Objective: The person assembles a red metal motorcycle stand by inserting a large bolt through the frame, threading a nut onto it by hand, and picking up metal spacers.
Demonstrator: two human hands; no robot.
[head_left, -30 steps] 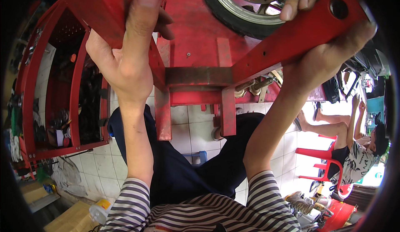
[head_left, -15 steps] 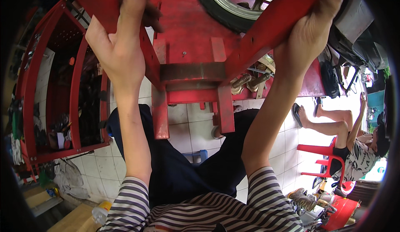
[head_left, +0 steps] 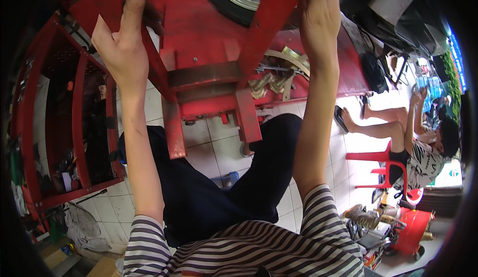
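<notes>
The red metal platform (head_left: 209, 35) spreads broadest, a flat, scuffed work surface above the white tiled floor (head_left: 201, 147). To the left stands an open red rack (head_left: 78, 122), its compartments dark and cluttered. The red metal frame (head_left: 204, 78) reaches over the platform's near edge, its crossbar between the person's forearms and two short legs pointing back toward the knees; whether it rests on the platform, I cannot tell. At right, someone sits on a red chair (head_left: 378, 156), well apart from the work. A wheel (head_left: 231, 0) lies beyond the frame's right beam, partly hidden. The hands sit on opposite sides, likely to share the frame's weight and keep it level. The left hand (head_left: 124, 48) grasps the left beam, thumb along it; the right hand (head_left: 319, 18) is beside the right beam, its fingers cut off, so its grip cannot be told. Metal parts (head_left: 271, 84) and a small nut (head_left: 195, 59) lie on the platform.
</notes>
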